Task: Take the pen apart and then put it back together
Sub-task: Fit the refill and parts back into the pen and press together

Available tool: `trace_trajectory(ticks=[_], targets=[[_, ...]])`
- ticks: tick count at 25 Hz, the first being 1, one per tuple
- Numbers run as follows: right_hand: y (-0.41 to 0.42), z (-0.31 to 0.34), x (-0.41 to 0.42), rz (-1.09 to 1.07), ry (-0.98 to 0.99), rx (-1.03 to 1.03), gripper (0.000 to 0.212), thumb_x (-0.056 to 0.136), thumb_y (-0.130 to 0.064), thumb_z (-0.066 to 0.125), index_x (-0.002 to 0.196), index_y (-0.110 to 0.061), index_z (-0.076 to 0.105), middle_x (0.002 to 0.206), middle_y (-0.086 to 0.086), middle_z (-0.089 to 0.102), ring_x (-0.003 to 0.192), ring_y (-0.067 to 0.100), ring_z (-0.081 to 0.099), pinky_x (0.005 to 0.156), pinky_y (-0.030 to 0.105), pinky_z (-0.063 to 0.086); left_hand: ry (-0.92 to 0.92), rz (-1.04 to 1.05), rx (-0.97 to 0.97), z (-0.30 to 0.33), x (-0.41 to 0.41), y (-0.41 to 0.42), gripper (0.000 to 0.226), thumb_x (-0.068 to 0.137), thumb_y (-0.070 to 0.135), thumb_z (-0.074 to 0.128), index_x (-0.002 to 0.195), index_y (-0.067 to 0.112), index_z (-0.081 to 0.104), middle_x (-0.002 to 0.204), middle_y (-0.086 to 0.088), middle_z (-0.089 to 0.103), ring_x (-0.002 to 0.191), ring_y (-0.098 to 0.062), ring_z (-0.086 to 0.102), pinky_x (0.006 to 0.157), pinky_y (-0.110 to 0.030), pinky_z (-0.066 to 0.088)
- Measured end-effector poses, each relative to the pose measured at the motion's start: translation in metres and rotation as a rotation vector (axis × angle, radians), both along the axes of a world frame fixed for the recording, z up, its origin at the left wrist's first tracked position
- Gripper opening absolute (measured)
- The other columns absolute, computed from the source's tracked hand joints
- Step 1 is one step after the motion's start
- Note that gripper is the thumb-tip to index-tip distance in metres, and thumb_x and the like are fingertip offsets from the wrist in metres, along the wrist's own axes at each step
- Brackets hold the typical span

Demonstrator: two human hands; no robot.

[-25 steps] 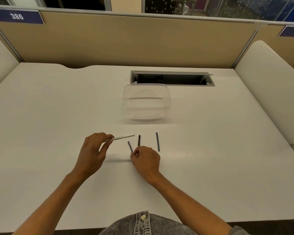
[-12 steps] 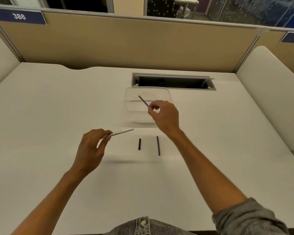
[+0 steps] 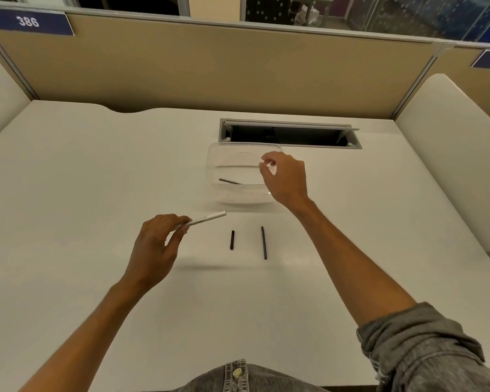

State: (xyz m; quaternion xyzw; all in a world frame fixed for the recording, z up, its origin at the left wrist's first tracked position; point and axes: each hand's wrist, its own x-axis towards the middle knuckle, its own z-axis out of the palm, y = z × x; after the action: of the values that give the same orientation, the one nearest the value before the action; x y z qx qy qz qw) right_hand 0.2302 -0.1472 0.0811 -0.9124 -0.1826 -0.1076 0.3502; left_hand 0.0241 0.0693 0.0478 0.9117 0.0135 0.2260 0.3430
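Observation:
My left hand [image 3: 156, 247] pinches the white pen barrel [image 3: 210, 217], which points right and slightly up above the desk. Two black pen parts lie on the desk in front of me: a short one [image 3: 232, 239] and a longer thin one [image 3: 263, 242]. A third dark thin part [image 3: 229, 181] lies inside the clear plastic container [image 3: 218, 165]. My right hand [image 3: 285, 178] hovers over the container's right side with fingers apart and nothing in them.
A white desk [image 3: 82, 179] spreads around. A grey cable slot [image 3: 289, 134] is cut into it just behind the container. Beige partition walls [image 3: 210, 66] close off the back, white side panels the left and right.
My right hand picked a thin dark part off the desk, carried it to the container and let it go inside. The left hand kept holding the barrel.

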Motion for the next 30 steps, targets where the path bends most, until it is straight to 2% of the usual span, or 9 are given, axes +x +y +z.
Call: trace_trajectory(ticks=[4,9,13,16,19,22,25,28,30], targets=[[-0.026,-0.029,-0.043,-0.028,0.088,0.096,0.019,0.091,-0.023,0.062,0.107,-0.014,0.068,0.1,0.0,0.072,0.089,0.015,0.066,0.091,0.044,0.05,0.011,0.006,-0.004,0.0,0.001,-0.001,0.021,0.093,0.026,0.051,0.103,0.017,0.067,0.086,0.01,0.064,0.084,-0.011,0.056,0.079,-0.038,0.048],[-0.048,-0.075,-0.099,-0.145,0.249,-0.03,0.017,0.084,-0.035,0.069,0.094,-0.022,0.068,0.087,-0.007,0.07,0.082,0.015,0.065,0.086,0.035,0.043,0.021,0.002,-0.006,-0.002,0.002,-0.004,0.022,0.093,0.027,0.051,0.103,0.016,0.067,0.087,0.01,0.064,0.083,-0.009,0.054,0.077,-0.034,0.045],[-0.048,-0.092,-0.121,-0.197,0.323,-0.097,0.021,0.082,-0.044,0.069,0.088,-0.025,0.064,0.079,-0.014,0.061,0.072,0.008,0.056,0.079,0.027,0.032,0.065,0.018,-0.008,-0.002,0.0,-0.008,0.023,0.095,0.03,0.047,0.103,0.019,0.065,0.085,0.01,0.062,0.079,-0.014,0.054,0.072,-0.03,0.041],[-0.042,-0.092,-0.123,-0.232,0.348,-0.135,0.017,0.085,-0.041,0.066,0.085,-0.024,0.064,0.082,-0.012,0.065,0.075,0.012,0.06,0.08,0.028,0.033,0.111,0.045,0.024,-0.001,-0.001,-0.01,0.025,0.094,0.032,0.043,0.102,0.02,0.065,0.085,0.011,0.063,0.076,-0.016,0.056,0.068,-0.029,0.04],[-0.037,-0.09,-0.12,-0.267,0.329,-0.216,0.015,0.089,-0.034,0.06,0.084,-0.021,0.065,0.084,-0.006,0.069,0.08,0.018,0.064,0.082,0.033,0.038,0.162,0.037,0.022,0.004,-0.002,-0.013,0.025,0.094,0.04,0.042,0.096,0.027,0.063,0.071,0.019,0.058,0.066,-0.004,0.054,0.059,-0.025,0.037],[-0.036,-0.087,-0.121,-0.274,0.317,-0.263,0.016,0.091,-0.032,0.057,0.085,-0.019,0.064,0.085,-0.005,0.07,0.079,0.019,0.064,0.081,0.033,0.038,0.201,0.017,0.042,0.008,-0.004,-0.014,0.024,0.092,0.049,0.043,0.09,0.033,0.061,0.063,0.016,0.058,0.062,0.001,0.056,0.054,-0.023,0.038],[-0.04,-0.08,-0.122,-0.251,0.335,-0.12,0.013,0.092,-0.031,0.059,0.084,-0.021,0.063,0.08,-0.01,0.068,0.074,0.015,0.064,0.078,0.031,0.042,0.239,-0.014,0.041,0.008,-0.006,-0.014,0.02,0.09,0.051,0.051,0.087,0.034,0.061,0.062,0.011,0.059,0.061,-0.006,0.056,0.053,-0.024,0.039],[-0.045,-0.064,-0.125,-0.118,0.429,0.153,0.012,0.09,-0.031,0.065,0.081,-0.023,0.063,0.075,-0.012,0.069,0.074,0.006,0.065,0.066,0.019,0.046,0.271,-0.03,0.038,0.007,-0.009,-0.014,0.019,0.091,0.048,0.054,0.086,0.032,0.063,0.061,0.008,0.06,0.059,-0.011,0.055,0.054,-0.027,0.041],[-0.046,-0.052,-0.129,-0.035,0.474,0.336,0.008,0.088,-0.026,0.068,0.08,-0.023,0.067,0.074,-0.009,0.073,0.077,0.004,0.067,0.066,0.017,0.047,0.271,-0.034,0.034,0.007,-0.009,-0.014,0.019,0.09,0.047,0.055,0.087,0.032,0.064,0.062,0.008,0.06,0.06,-0.012,0.056,0.055,-0.028,0.042]])
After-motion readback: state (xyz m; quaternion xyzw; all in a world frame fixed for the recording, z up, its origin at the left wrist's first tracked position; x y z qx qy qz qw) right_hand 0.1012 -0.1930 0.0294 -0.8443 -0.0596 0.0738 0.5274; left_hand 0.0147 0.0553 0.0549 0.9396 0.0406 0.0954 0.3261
